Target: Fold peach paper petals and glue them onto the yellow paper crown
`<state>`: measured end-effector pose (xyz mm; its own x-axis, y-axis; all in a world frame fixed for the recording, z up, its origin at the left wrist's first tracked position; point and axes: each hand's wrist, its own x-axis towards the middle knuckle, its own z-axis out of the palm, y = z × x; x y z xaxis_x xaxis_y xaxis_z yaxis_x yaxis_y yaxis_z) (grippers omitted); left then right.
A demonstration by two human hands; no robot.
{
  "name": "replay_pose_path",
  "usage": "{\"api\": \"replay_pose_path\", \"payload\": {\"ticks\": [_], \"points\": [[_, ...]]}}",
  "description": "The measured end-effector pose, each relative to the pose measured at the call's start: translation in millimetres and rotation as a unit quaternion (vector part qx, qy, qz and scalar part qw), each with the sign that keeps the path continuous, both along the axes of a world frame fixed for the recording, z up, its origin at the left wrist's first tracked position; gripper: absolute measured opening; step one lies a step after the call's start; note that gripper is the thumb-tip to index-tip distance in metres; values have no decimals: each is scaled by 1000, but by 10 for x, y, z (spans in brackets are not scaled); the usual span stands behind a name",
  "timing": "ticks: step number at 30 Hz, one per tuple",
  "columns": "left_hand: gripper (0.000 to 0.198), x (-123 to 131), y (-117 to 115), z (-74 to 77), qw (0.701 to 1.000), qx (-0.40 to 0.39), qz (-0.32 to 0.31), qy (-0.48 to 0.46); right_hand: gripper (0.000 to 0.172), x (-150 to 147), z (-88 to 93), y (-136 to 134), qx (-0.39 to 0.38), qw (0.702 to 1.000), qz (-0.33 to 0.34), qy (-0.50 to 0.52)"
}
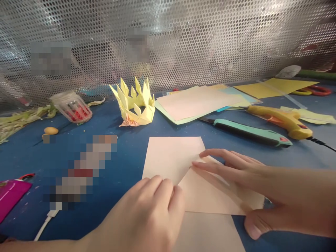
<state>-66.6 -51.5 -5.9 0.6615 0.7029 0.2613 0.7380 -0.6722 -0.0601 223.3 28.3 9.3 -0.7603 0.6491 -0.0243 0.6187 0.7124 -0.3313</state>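
A pale pink sheet of paper (168, 154) lies on the blue table, with one part folded over it as a slanting flap (207, 196). My left hand (154, 210) rests on its left side, fingers curled and knuckles up; its fingertips are hidden beneath the hand. Across the flap reaches my right hand (236, 178), its fingers spread and touching the paper near the fold. The right thumb stands apart at the flap's lower right corner. Beyond the sheet is a yellow folded-paper crown (139, 105) with pointed tips and a small pinkish piece at its front.
Right of the crown lie stacked paper sheets (194, 101), a teal-handled cutter (249, 132) and a yellow glue gun (283, 120). A tipped clear jar (72, 106) with red bits is at left. A white cable (43, 227) and magenta packet (13, 196) lie nearer. Perforated metal mesh (183, 42) stands behind.
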Motion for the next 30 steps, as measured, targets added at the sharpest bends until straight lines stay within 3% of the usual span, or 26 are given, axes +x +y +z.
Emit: {"api": "replay_pose_path", "payload": {"ticks": [2,5,9,12,14,16,19,22,24,27,29,30], "points": [[24,-6,3,-47,1000,-4,-8,-14,110,-38,57,33,-8,997,37,-60],[15,-8,9,-58,999,-31,-1,-44,99,-126,144,55,-10,997,67,-48],[14,-5,40,-10,996,-54,8,-71,59,-247,186,65,39,992,118,5],[17,-19,75,90,994,-28,-14,-102,30,-299,178,90,152,971,173,59],[17,-28,104,198,990,10,-14,-139,30,-307,190,92,219,954,167,120],[37,-27,131,312,979,50,15,-195,30,-304,223,66,222,951,117,182],[62,-13,155,410,942,110,54,-314,20,-315,277,-15,141,954,1,264],[72,-8,150,375,946,131,66,-287,14,-371,273,-100,-26,934,-105,341],[78,-16,141,304,968,111,54,-217,19,-427,234,-142,-193,898,-130,373],[83,-26,139,209,988,65,14,-142,24,-496,154,-185,-406,818,-133,384],[79,-30,151,176,992,42,-11,-120,24,-510,106,-201,-469,787,-133,377],[75,-33,161,166,993,31,-23,-115,28,-507,85,-204,-472,791,-130,367]]}}
